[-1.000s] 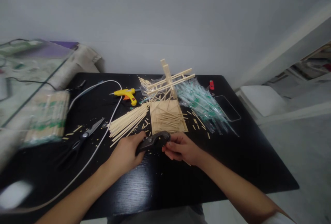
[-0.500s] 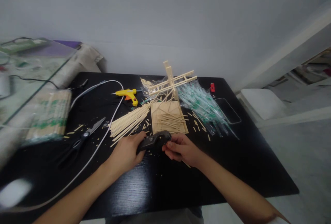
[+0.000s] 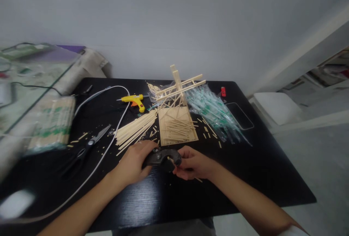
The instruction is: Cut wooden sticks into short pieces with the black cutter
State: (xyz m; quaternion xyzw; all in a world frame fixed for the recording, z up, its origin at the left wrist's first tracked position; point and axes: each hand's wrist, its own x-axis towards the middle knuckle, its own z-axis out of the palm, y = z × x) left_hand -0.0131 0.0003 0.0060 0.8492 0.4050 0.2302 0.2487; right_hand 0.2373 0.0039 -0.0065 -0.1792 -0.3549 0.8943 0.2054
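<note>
My left hand [image 3: 136, 159] is closed around the handle of a black hand cutter [image 3: 163, 156] with a hooked jaw. My right hand [image 3: 192, 163] pinches a thin wooden stick [image 3: 198, 179]; one end pokes out below the hand, and a pale tip shows inside the hooked jaw. The fingers hide the stick's middle. Just beyond both hands lies a square wooden stick panel [image 3: 174, 139] with loose thin sticks [image 3: 178, 128] piled on it. Behind it leans a frame of glued sticks [image 3: 178, 85]. A fan of long sticks [image 3: 136, 127] rests left of the panel.
A yellow glue gun [image 3: 135, 99], scissors [image 3: 92, 141], a white cable [image 3: 109, 145] and a packed bundle of sticks [image 3: 51, 121] occupy the left side. Plastic wrappers [image 3: 212, 107], a phone-like dark slab [image 3: 240, 116] and a red object [image 3: 223, 91] lie right. Stick offcuts are scattered about.
Both hands and the cutter have come slightly lower, towards me. The cutter's hooked jaw has turned, so the stick's pale tip now shows in its opening.
</note>
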